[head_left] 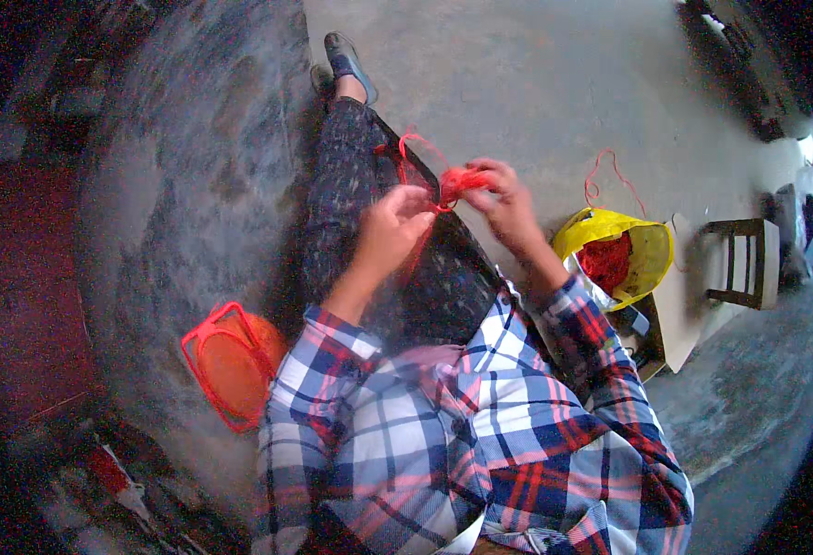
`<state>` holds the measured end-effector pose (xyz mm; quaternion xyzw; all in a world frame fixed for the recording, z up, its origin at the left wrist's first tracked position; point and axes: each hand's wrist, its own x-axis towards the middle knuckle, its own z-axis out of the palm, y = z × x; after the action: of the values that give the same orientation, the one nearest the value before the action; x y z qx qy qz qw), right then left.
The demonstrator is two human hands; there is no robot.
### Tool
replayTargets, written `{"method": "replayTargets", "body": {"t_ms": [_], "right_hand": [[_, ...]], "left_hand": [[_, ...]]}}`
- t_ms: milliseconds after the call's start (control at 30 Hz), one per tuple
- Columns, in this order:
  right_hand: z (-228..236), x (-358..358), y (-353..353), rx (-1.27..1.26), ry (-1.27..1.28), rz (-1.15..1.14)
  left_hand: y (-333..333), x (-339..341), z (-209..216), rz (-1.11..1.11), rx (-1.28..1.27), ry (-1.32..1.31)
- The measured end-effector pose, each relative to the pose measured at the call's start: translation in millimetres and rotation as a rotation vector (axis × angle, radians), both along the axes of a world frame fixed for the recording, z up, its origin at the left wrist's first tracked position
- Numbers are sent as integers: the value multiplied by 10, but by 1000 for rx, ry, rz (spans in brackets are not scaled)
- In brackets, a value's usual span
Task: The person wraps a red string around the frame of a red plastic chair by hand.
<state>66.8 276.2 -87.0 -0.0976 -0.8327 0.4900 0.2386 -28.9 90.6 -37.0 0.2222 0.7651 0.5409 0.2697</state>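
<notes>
Over my lap, my left hand (pixel 390 227) pinches a red cord with thumb and fingers together. My right hand (pixel 510 208) is closed around a small bundle of the red cord (pixel 463 181), just right of the left fingertips. A thin loop of the cord rises above the left hand. A long dark strip (pixel 477 238) slants beneath both hands, from my leg down toward my waist; the cord touches or passes round it, and I cannot tell which. My outstretched leg (pixel 346 176) in dark patterned trousers lies under the left hand.
At the right stands a yellow container (pixel 652 242) with red cord inside and one strand trailing out. Beside it are an open cardboard box (pixel 679 328) and a small wooden stool (pixel 765 264). An orange-red plastic seat (pixel 233 365) is at my left on the grey floor (pixel 536 83).
</notes>
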Motion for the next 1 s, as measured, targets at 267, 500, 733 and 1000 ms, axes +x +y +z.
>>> {"method": "replayTargets", "body": {"t_ms": [267, 500, 733, 1000], "right_hand": [[1102, 1031, 734, -1379, 382, 48], [726, 755, 462, -1063, -13, -182], [379, 150, -341, -795, -224, 163], [754, 381, -514, -367, -234, 359]], "left_hand": [[-19, 22, -125, -47, -2, -21], [22, 47, -42, -50, 62, -62], [86, 86, 86, -22, 65, -129], [82, 79, -4, -61, 18, 75]]}}
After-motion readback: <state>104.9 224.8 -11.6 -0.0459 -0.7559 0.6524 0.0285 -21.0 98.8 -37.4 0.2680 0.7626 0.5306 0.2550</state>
